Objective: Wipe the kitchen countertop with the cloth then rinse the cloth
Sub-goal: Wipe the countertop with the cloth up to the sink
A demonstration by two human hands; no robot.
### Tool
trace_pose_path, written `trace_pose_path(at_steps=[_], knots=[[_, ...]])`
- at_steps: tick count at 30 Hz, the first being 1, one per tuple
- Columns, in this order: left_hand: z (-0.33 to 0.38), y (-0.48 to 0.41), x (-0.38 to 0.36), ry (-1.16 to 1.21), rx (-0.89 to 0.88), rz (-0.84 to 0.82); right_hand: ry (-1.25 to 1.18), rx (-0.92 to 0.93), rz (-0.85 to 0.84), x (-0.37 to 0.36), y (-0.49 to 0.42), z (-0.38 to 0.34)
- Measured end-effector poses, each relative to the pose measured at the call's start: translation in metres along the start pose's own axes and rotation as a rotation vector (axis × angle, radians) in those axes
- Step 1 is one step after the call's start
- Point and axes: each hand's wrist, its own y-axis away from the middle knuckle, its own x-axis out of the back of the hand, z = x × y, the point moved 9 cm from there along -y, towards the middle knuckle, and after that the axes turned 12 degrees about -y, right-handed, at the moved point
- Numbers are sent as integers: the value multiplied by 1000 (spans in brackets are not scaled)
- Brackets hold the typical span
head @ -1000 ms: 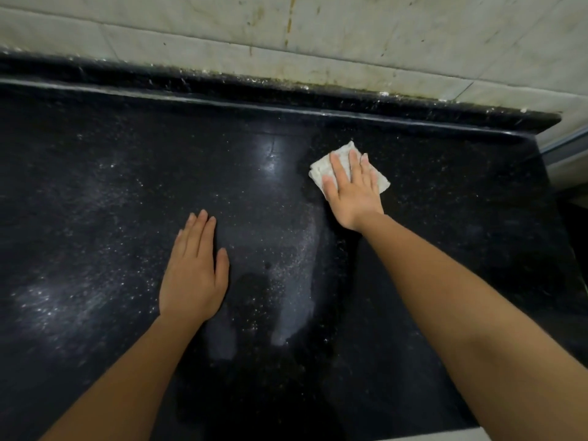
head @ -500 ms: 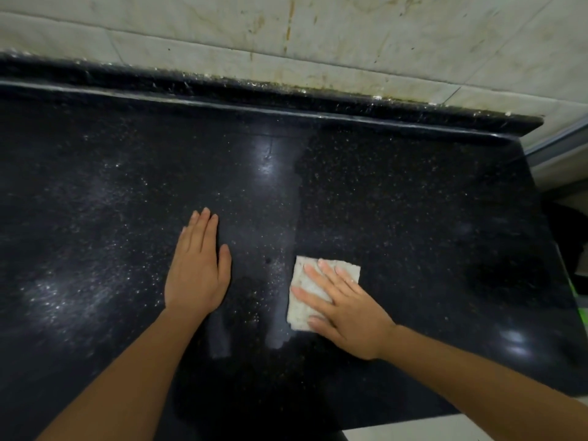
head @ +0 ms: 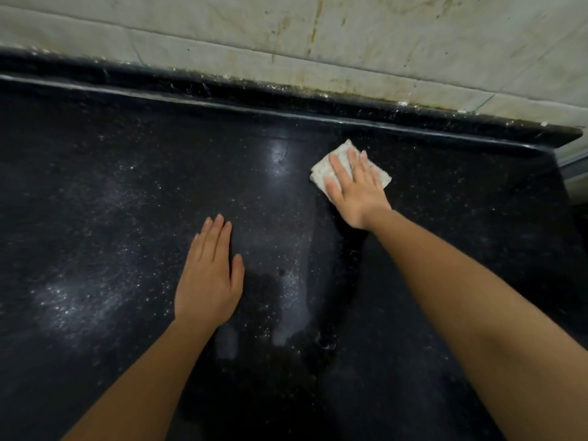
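A folded white cloth [head: 321, 168] lies flat on the black speckled countertop [head: 127, 192], near the raised back ledge. My right hand [head: 354, 187] presses down on it with straight, spread fingers and covers most of it. My left hand [head: 208, 275] rests flat on the countertop nearer to me, fingers straight and together, holding nothing. White powdery dust covers the counter to the left and between my hands; a darker wiped strip runs below the cloth.
A raised black ledge [head: 286, 103] runs along the back under a stained pale tiled wall [head: 350, 43]. The countertop ends at its right edge [head: 563, 186].
My right hand has pushed the cloth away from me, from near the left hand back up toward the ledge. The left hand has stayed where it was.
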Motion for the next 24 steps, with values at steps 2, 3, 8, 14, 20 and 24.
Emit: trace_pose_path(at_steps=[2,3,8,14,20,24], knots=[[1,-1,0,-2,-7,4,-40,-80,7,2,-14,-3],[1,-1,1,-3,-10,8,-51,-101,15,2,-16,-6],[1,0,2,-2,-3,-3,-20,71,-9,-23,24,-29],[0,0,1,-2,3,-19,168,486,-167,-73,130,-45],[0,-1,1,-6,7,-36,267,621,-246,-51,96,-18],[-1,-1,1,-13,5,-44,95,220,-10,-2,22,5]])
